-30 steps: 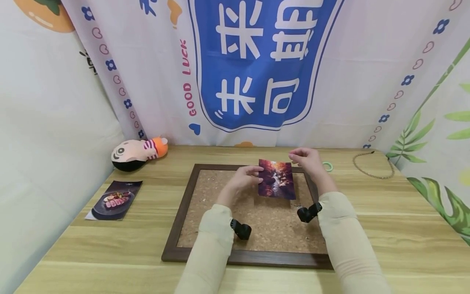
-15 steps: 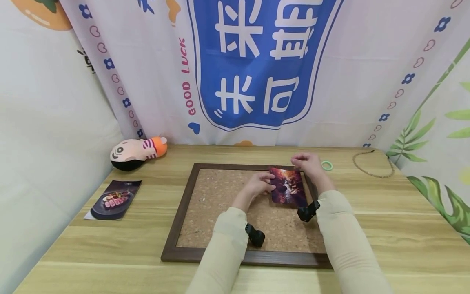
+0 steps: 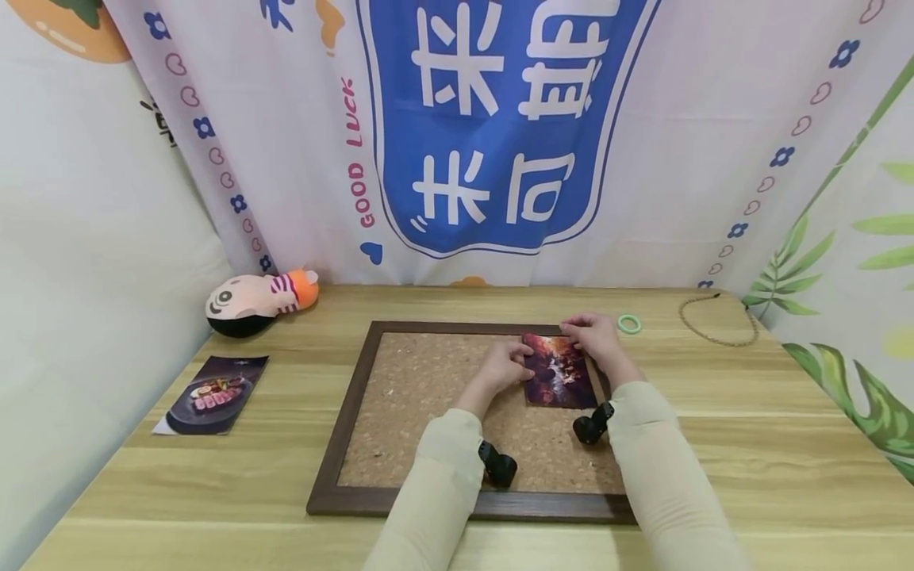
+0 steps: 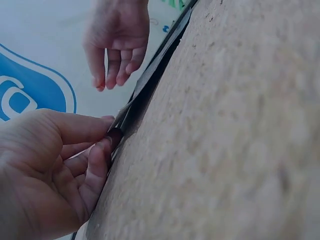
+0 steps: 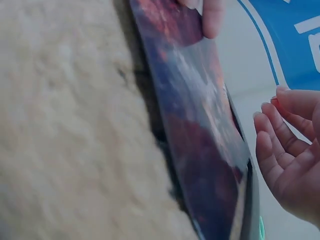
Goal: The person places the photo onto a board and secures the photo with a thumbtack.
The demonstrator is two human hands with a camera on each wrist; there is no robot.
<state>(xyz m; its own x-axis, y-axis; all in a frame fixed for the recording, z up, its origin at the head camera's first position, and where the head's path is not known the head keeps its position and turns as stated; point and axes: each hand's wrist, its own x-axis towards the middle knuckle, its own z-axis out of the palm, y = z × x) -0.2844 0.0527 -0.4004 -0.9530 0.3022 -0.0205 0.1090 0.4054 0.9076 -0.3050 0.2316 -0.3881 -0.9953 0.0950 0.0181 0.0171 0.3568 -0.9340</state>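
Observation:
A photo print [image 3: 559,371] of a red and purple stream scene lies over the upper right of the framed cork board [image 3: 421,428]. My left hand [image 3: 502,366] pinches its left edge between thumb and fingers. In the left wrist view the left hand [image 4: 55,165] holds that edge slightly off the cork. My right hand [image 3: 596,341] is at the print's upper right corner. In the right wrist view the right hand [image 5: 295,145] pinches a small red pin [image 5: 275,102], mostly hidden by the fingertips, beside the board's frame.
Another photo [image 3: 214,395], of a plate of food, lies on the table [image 3: 743,468] left of the board. A plush doll [image 3: 260,303] lies at the back left. At the back right are a green ring [image 3: 629,323] and a beaded cord [image 3: 716,341]. Printed cloth hangs behind.
My left hand has brought the print to the right and down onto the board's upper right area. My right hand has moved slightly down toward the print's corner.

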